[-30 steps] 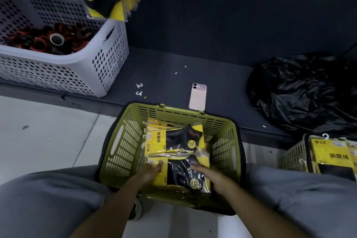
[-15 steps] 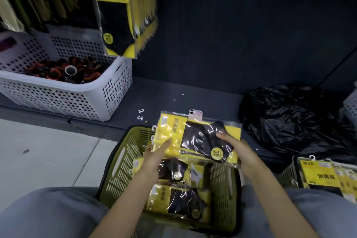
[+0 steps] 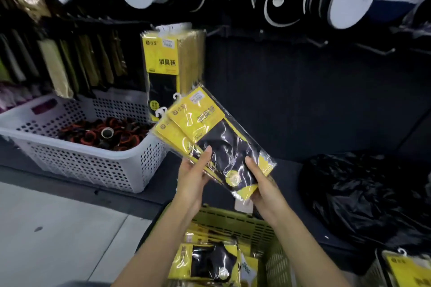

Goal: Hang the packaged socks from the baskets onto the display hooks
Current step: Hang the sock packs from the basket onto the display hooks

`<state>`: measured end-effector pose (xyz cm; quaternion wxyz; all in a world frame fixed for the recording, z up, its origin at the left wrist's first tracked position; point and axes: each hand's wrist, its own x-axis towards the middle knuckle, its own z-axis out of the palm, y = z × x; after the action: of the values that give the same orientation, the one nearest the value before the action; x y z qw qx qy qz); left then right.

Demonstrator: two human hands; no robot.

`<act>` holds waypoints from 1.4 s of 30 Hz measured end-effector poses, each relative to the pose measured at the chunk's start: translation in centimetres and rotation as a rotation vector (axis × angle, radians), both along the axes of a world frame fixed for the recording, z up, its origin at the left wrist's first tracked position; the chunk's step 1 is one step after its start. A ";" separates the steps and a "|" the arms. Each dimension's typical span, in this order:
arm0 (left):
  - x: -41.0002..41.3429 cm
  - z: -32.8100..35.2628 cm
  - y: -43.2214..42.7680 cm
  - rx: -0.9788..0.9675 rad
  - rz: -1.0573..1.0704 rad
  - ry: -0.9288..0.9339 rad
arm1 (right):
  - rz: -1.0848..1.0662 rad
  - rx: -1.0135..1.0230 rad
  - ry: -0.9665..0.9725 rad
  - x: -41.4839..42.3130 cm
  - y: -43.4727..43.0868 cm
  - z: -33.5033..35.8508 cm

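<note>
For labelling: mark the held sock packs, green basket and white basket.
held sock packs (image 3: 194,121), head view, yellow card
green basket (image 3: 233,221), head view, far wall
white basket (image 3: 81,161), head view, front wall

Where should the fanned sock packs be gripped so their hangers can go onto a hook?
At the lower, black-sock end, from below, as the left hand and right hand pinch the sock packs now. Their white hangers stick out at the tilted-up upper-left end, which should stay free.

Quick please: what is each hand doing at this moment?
Left hand: holds the fanned sock packs.
Right hand: holds the same packs, lower end.
</note>
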<state>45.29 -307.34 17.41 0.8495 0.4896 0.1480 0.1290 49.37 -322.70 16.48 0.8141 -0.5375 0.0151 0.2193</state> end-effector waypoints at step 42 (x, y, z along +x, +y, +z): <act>2.6 11.0 17.1 0.662 0.522 -0.104 | -0.288 -0.274 -0.238 16.9 13.2 12.7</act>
<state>47.91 -290.20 28.45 0.5917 0.6750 0.1745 0.4047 66.31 -309.53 29.19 0.7524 -0.6575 0.0251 0.0316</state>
